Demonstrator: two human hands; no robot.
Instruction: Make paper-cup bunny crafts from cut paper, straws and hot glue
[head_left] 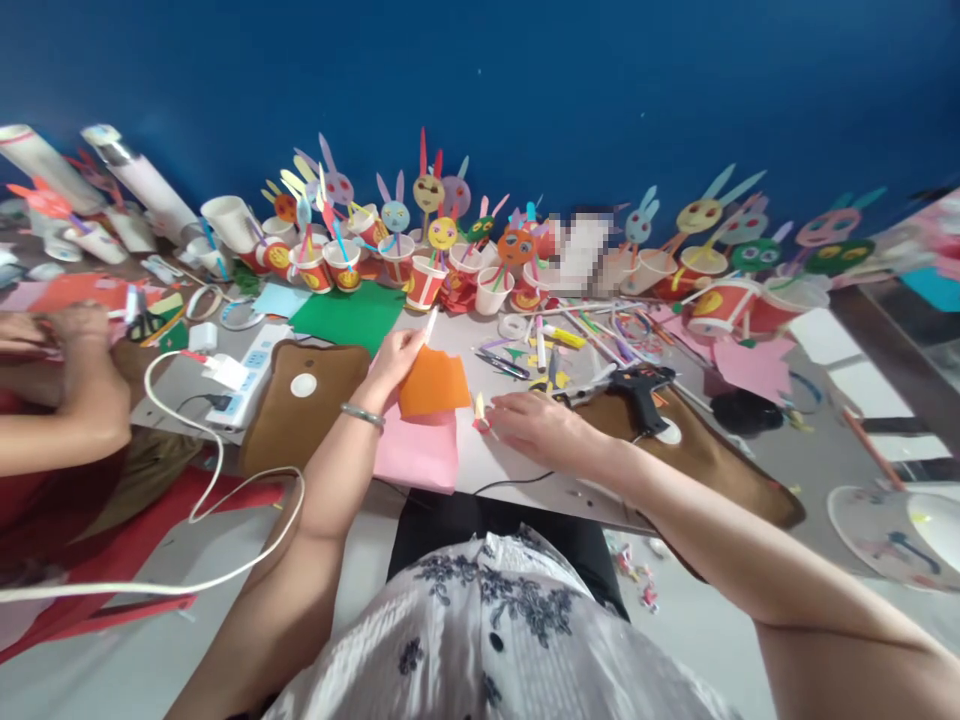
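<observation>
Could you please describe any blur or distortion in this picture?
In the head view, the dark-necked bottle leans outward, probably from lens distortion; a pixelated patch hides detail among the paper cups; the far right looks softer than the orange paper.

This looks like a handicraft workspace, since the table (471, 462) beside the blue wall (480, 90) carries coloured paper (435, 388), markers (564, 336), a black glue gun (641, 400) and a row of long-eared paper faces (442, 233) standing up from red and white cups (426, 284).

Bare table (478, 462) between pink paper (420, 455) and right hand (541, 430) — cups (427, 284) crowd the back.
</observation>
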